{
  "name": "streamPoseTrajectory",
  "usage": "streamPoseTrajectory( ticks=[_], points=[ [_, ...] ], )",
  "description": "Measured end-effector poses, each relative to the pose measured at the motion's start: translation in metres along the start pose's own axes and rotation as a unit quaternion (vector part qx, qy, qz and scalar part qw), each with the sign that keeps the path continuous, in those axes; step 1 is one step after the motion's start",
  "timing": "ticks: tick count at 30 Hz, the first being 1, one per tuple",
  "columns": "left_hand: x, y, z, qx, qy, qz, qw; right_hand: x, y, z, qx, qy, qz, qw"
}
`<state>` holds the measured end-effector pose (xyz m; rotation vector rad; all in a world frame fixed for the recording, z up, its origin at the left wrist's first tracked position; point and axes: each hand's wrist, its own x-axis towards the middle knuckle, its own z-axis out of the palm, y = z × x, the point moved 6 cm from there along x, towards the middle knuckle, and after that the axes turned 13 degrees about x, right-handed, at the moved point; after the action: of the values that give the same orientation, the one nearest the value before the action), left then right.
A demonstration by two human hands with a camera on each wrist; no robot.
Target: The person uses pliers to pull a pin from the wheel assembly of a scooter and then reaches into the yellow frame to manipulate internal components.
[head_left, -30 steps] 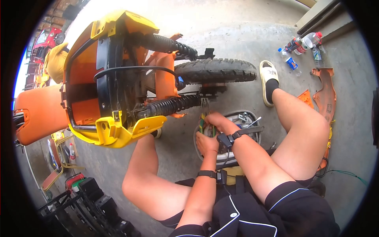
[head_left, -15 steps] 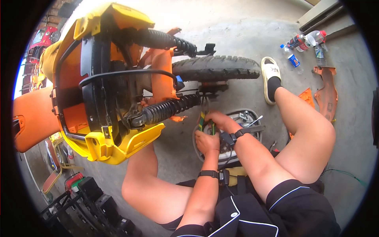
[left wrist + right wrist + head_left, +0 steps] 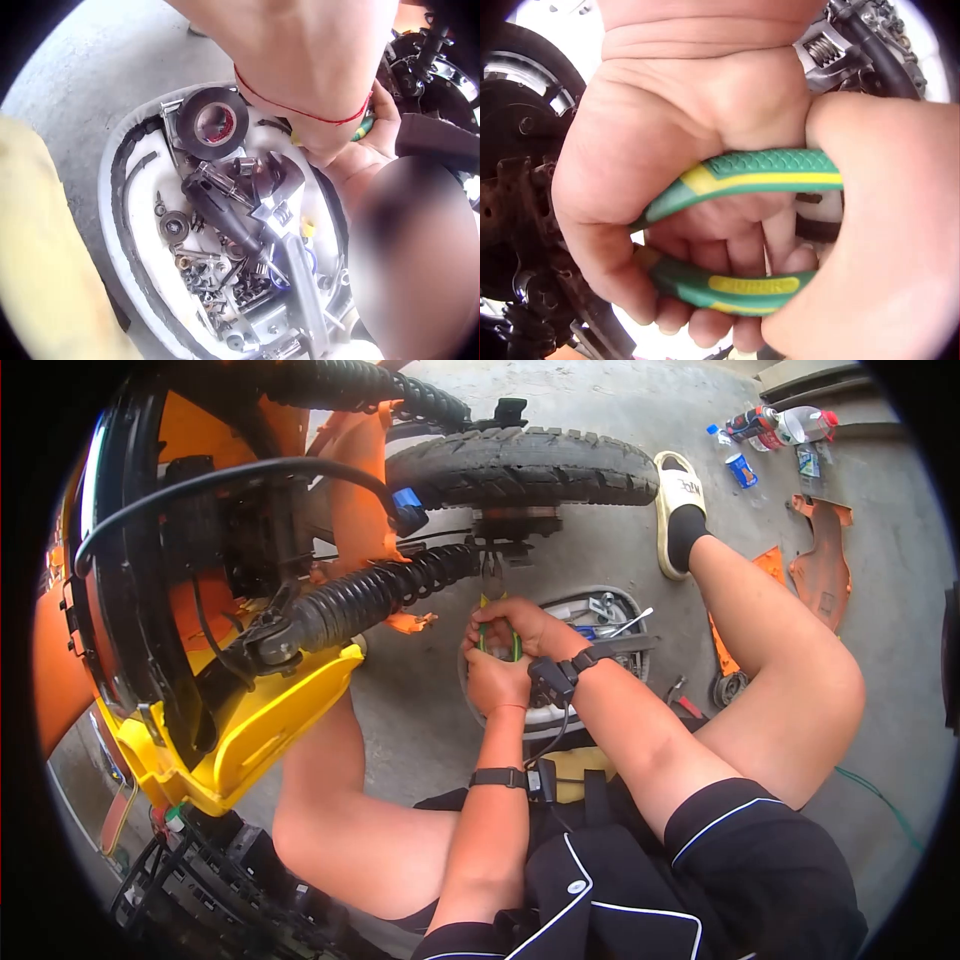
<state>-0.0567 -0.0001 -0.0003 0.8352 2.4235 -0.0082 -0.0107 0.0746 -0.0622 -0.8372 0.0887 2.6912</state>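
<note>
Green-and-yellow pliers (image 3: pixel 517 647) have their jaws up against the parts below the wheel hub, at the lower end of the black shock absorber (image 3: pixel 370 597). Both hands are on the handles. My right hand (image 3: pixel 532 625) curls round them nearer the jaws; in the right wrist view its fingers wrap both green handles (image 3: pixel 772 171), which stand apart. My left hand (image 3: pixel 497 682) grips the handle ends from below. In the left wrist view a bit of green handle (image 3: pixel 363 128) shows by the fingers; the jaws are hidden there.
A seat-shaped tray (image 3: pixel 154 274) of tools, bolts and black tape (image 3: pixel 238 120) lies under the hands. The tyre (image 3: pixel 530 468) is ahead, a yellow fairing (image 3: pixel 270 730) at left. Bottles (image 3: pixel 770 435), orange panels (image 3: pixel 825 565) and a green cable (image 3: pixel 880 805) lie on the right.
The head view has shifted, so the motorcycle looks larger and lies further left. Both hands keep their grip on the pliers, with the jaws still by the hub.
</note>
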Motion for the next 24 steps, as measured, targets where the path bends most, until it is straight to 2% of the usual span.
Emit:
streamPoseTrajectory(
  ticks=[1,3,4,6,7,9,10,12,13,14,16,17,18,20,21,23,24],
  points=[
    [0.0,-0.002,0.001,-0.001,-0.004,0.0,1.0,-0.003,0.001,0.003,0.0,0.004,0.0,1.0],
    [0.004,-0.001,0.002,-0.053,-0.018,0.044,0.997,-0.007,-0.003,0.0,-0.042,0.104,-0.019,0.994],
    [0.01,-0.008,0.006,-0.055,-0.018,0.045,0.997,-0.009,-0.003,0.005,-0.044,0.104,-0.021,0.993],
    [0.02,-0.011,0.011,-0.117,-0.034,0.128,0.984,-0.012,-0.003,0.007,-0.086,0.166,-0.063,0.98],
    [0.022,-0.014,0.009,-0.12,-0.033,0.126,0.984,-0.007,0.002,0.004,-0.09,0.166,-0.061,0.98],
    [0.024,-0.008,0.005,-0.303,-0.103,0.185,0.929,0.002,0.001,-0.001,-0.166,0.195,-0.128,0.958],
    [0.029,-0.015,0.01,-0.306,-0.102,0.185,0.928,0.004,0.004,0.003,-0.168,0.195,-0.128,0.958],
    [0.037,-0.016,0.03,-0.37,-0.248,0.232,0.865,-0.004,-0.004,-0.002,-0.309,0.366,-0.163,0.862],
    [0.033,-0.016,0.033,-0.387,-0.379,0.184,0.82,-0.006,-0.004,0.005,-0.307,0.372,-0.164,0.861],
    [0.034,-0.015,0.026,-0.385,-0.385,0.182,0.819,-0.011,-0.006,0.012,-0.369,0.411,-0.17,0.816],
    [0.016,-0.012,0.024,-0.511,-0.544,0.12,0.655,-0.032,-0.011,0.035,-0.487,0.477,-0.166,0.712],
    [0.025,-0.033,0.056,-0.545,-0.578,0.079,0.602,-0.041,-0.014,0.046,-0.491,0.455,-0.105,0.735],
    [0.02,-0.04,0.07,-0.544,-0.58,0.075,0.601,-0.045,-0.01,0.048,-0.489,0.457,-0.101,0.736],
    [0.013,-0.043,0.088,-0.645,-0.556,-0.018,0.524,-0.052,-0.012,0.052,-0.512,0.49,-0.137,0.692],
    [0.008,-0.048,0.094,-0.642,-0.557,-0.024,0.526,-0.055,-0.007,0.05,-0.508,0.492,-0.132,0.694],
    [-0.007,-0.047,0.101,-0.667,-0.62,-0.009,0.413,-0.059,-0.002,0.043,-0.525,0.469,-0.101,0.703],
    [-0.01,-0.043,0.099,-0.668,-0.62,-0.01,0.412,-0.059,-0.003,0.033,-0.525,0.47,-0.099,0.702]
  ],
)
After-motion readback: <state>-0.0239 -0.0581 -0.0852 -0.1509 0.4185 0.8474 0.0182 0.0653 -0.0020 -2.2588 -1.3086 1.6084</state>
